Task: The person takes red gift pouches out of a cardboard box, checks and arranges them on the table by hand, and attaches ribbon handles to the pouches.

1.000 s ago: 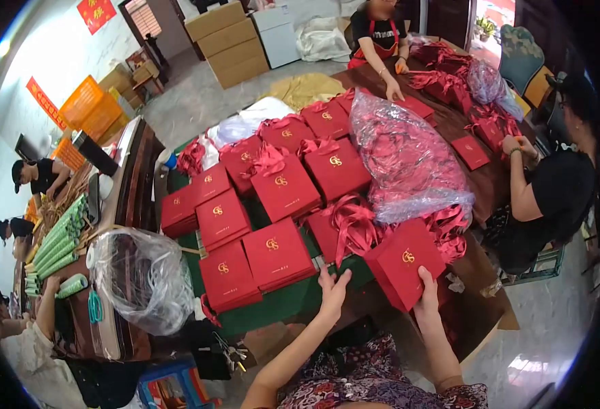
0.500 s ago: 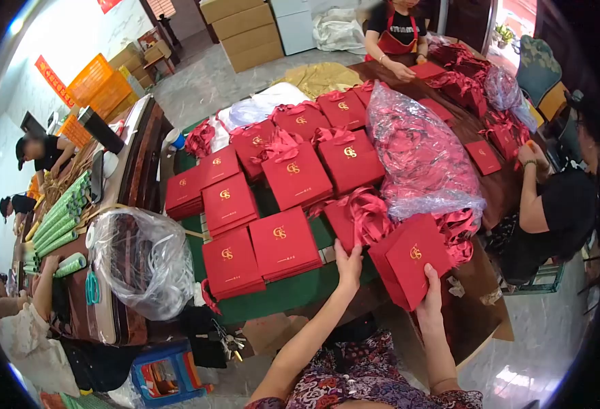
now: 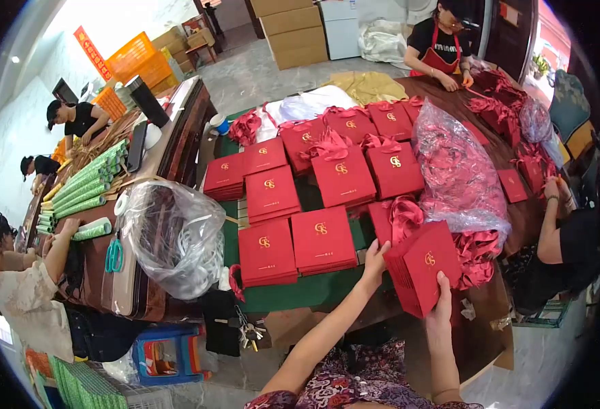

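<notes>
My right hand (image 3: 440,298) grips a stack of flat red gift bags (image 3: 428,262) by its lower right side, thumb on the front face with the gold logo. The stack is tilted and shows several layered edges on its left. My left hand (image 3: 373,262) is beside that left edge, its fingers bent at the lower edge of another red gift bag (image 3: 380,218); part of the fingers is hidden. Dark pink ribbon (image 3: 405,217) lies bunched on that bag. Piles of red bags (image 3: 324,238) lie to the left on a green surface (image 3: 300,293).
A clear plastic sack of pink ribbons (image 3: 453,163) stands behind the stack. To the left are a clear plastic bag (image 3: 173,238), teal scissors (image 3: 113,255) and green patterned tubes (image 3: 88,180). Several people work around the tables, including one in a red apron (image 3: 443,61).
The view has turned, so the scene sits farther right. Against the table, the stack in my right hand has moved left, nearer my left hand, and more layered edges show.
</notes>
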Tool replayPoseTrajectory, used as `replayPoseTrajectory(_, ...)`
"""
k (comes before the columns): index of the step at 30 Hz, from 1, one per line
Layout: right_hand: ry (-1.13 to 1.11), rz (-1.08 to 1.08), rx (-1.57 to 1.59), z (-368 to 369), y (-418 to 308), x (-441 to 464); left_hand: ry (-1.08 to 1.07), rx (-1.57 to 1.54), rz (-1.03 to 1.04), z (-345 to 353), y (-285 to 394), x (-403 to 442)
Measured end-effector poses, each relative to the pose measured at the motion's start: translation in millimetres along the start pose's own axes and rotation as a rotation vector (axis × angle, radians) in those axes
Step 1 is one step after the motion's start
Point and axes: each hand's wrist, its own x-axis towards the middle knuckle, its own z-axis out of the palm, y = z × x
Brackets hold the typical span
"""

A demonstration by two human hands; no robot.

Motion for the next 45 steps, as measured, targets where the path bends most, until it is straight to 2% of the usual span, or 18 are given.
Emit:
replayPoseTrajectory(2,0.008,-0.004,-0.017,-5,-1,-6,-0.126,0.06,0.287,7,2,3)
replayPoseTrajectory(4,0.034,-0.019,-0.013,-10,-4,-16,-0.093,0.128,0.354,8,3,5)
replayPoseTrajectory(6,0.047,-0.039,-0.016,-15,-4,-27,0.001,0.323,0.253,21,36,-17)
replayPoseTrajectory(7,0.05,-0.046,-0.015,-17,-4,-32,-0.022,0.325,0.372,20,40,-18)
replayPoseTrajectory(8,0.056,-0.052,-0.015,-19,-4,-36,-0.022,0.337,0.401,20,49,-21)
replayPoseTrajectory(11,0.069,-0.071,-0.044,-25,1,-36,-0.063,0.328,0.39,21,84,-37)
replayPoseTrajectory(15,0.063,-0.025,-0.052,-6,13,-19,-0.141,0.075,0.187,20,135,-71)
replayPoseTrajectory(20,0.12,-0.101,-0.126,25,41,19,-0.074,-0.026,0.168,-12,160,-71)
replayPoseTrajectory(25,0.205,-0.037,-0.078,43,67,60,-0.009,-0.107,0.196,-35,180,-83)
replayPoseTrajectory(30,0.255,-0.023,-0.12,75,84,78,-0.037,-0.145,0.279,-54,177,-85)
replayPoseTrajectory(34,0.203,-0.087,-0.116,66,110,112,-0.06,-0.126,0.298,-57,167,-92)
replayPoseTrajectory(36,0.231,-0.073,-0.082,62,117,122,-0.047,-0.114,0.304,-57,161,-97)
replayPoseTrajectory(38,0.268,-0.104,-0.176,61,123,132,-0.034,-0.101,0.306,-56,153,-105)
replayPoseTrajectory(42,0.259,-0.001,-0.14,66,110,117,-0.058,-0.014,0.328,-60,134,-139)
replayPoseTrajectory(45,0.264,-0.121,-0.209,57,109,109,-0.083,0.031,0.345,-69,116,-172)
